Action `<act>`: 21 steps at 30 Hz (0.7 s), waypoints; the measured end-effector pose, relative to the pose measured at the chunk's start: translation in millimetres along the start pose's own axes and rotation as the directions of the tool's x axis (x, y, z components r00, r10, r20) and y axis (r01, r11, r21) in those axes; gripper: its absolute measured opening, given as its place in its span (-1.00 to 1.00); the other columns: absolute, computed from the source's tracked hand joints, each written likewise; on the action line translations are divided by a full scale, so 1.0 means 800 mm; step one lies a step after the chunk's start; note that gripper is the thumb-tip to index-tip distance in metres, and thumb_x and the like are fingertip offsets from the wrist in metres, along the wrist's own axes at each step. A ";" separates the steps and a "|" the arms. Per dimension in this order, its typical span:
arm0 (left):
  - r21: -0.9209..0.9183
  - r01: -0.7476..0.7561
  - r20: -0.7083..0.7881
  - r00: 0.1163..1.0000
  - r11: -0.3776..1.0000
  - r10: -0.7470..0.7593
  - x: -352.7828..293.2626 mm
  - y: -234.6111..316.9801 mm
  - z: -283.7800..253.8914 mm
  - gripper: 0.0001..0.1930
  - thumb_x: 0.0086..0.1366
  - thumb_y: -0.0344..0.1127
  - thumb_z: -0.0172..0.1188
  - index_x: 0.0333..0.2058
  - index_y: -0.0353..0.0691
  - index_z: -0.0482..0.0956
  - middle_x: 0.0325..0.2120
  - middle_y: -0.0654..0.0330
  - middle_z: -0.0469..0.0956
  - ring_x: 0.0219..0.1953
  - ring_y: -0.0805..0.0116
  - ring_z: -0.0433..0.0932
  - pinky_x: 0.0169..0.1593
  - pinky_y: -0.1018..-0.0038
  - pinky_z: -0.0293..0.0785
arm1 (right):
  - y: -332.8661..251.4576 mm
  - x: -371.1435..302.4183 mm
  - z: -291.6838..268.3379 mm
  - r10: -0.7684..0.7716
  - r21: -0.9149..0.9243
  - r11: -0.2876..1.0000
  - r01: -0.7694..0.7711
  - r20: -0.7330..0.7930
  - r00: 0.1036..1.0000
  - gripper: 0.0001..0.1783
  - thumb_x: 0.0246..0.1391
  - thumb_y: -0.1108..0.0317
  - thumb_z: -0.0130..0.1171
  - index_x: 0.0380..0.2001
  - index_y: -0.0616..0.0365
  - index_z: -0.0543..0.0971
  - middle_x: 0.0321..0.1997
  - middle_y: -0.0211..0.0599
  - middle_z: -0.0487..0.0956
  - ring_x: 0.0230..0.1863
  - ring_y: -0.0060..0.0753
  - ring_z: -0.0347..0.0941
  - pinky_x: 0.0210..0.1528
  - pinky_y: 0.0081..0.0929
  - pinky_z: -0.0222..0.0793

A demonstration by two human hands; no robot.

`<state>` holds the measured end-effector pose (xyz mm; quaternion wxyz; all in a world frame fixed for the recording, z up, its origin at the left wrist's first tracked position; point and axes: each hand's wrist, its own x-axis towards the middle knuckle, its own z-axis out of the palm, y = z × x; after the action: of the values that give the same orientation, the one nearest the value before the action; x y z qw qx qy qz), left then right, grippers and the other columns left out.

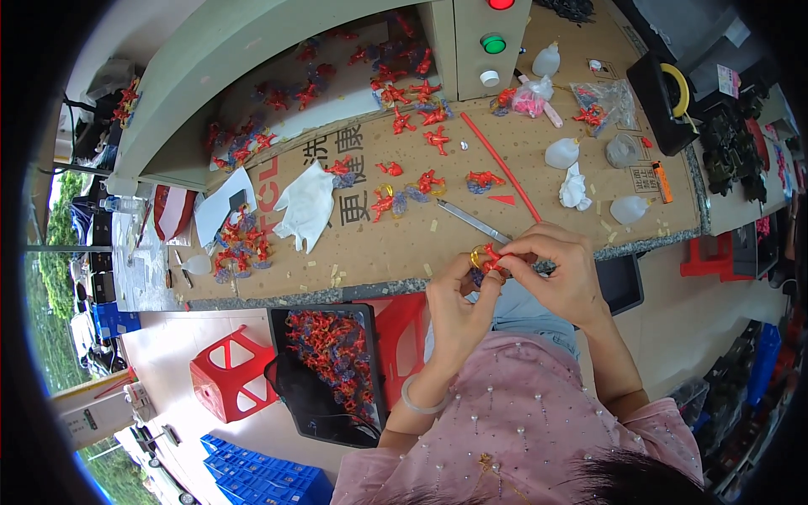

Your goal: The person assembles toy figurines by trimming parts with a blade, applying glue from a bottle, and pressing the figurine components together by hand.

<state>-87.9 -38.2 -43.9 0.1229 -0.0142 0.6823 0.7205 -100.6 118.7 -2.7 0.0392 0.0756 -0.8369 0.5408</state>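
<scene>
A small red figurine [491, 259] with a yellow ring and a dark blue part is pinched between my two hands, just above the table's front edge. My left hand [459, 307] grips its left side near the yellow ring. On the right, my right hand [562, 271] holds the red body between thumb and fingers, which partly cover it. Metal tweezers [474, 221] lie on the table just beyond my hands. Past them rest a long red rod [498, 164] and a small red triangular piece [503, 199]. More red figurines [429, 181] with blue and yellow parts lie farther left.
Cardboard [404, 244] covers the table. A white glove [305, 206] lies left; white squeeze bottles [562, 152] stand right. At the back, an arched machine opening [168, 114] holds many figurines. Below the edge are a black bin [316, 396] of figurines and a red stool [225, 374].
</scene>
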 end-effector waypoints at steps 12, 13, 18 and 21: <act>-0.051 -0.034 -0.013 0.999 0.998 0.033 0.001 -0.002 0.004 -0.84 0.24 -0.54 0.08 -0.21 -0.44 0.53 -0.36 0.20 0.55 -0.33 0.53 0.52 -0.35 0.60 0.53 | 0.002 0.000 0.002 -0.118 -0.112 0.987 0.114 -0.034 0.992 -0.85 -0.15 0.58 0.32 -0.41 0.30 0.63 -0.47 -0.22 0.58 -0.47 -0.39 0.52 -0.43 -0.55 0.46; -0.059 -0.026 -0.019 1.000 0.998 0.025 0.001 -0.001 0.004 -0.83 0.24 -0.54 0.08 -0.20 -0.44 0.53 -0.36 0.20 0.55 -0.33 0.53 0.52 -0.35 0.60 0.53 | 0.002 0.000 0.002 -0.131 -0.115 0.985 0.126 -0.039 0.991 -0.85 -0.16 0.58 0.32 -0.41 0.29 0.63 -0.47 -0.22 0.58 -0.46 -0.38 0.52 -0.43 -0.54 0.45; -0.089 -0.028 -0.028 0.999 0.996 0.025 0.001 0.000 0.004 -0.82 0.24 -0.54 0.08 -0.19 -0.45 0.53 -0.35 0.19 0.56 -0.33 0.52 0.52 -0.35 0.60 0.53 | -0.001 0.002 0.004 -0.141 -0.134 0.982 0.134 -0.048 0.989 -0.85 -0.15 0.58 0.32 -0.41 0.29 0.63 -0.48 -0.22 0.57 -0.47 -0.38 0.51 -0.44 -0.53 0.45; -0.134 -0.015 -0.010 1.000 0.991 0.014 0.002 0.001 0.004 -0.81 0.24 -0.53 0.06 -0.19 -0.46 0.53 -0.35 0.17 0.57 -0.34 0.50 0.53 -0.36 0.58 0.53 | 0.001 0.002 0.004 -0.129 -0.119 0.985 0.124 -0.041 0.991 -0.86 -0.14 0.58 0.32 -0.41 0.29 0.63 -0.48 -0.22 0.57 -0.49 -0.40 0.50 -0.46 -0.53 0.44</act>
<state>-89.2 -35.1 -43.4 0.1134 -0.0209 0.6330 0.7655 -102.3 115.6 -4.5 0.0983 0.1130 -0.8592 0.4893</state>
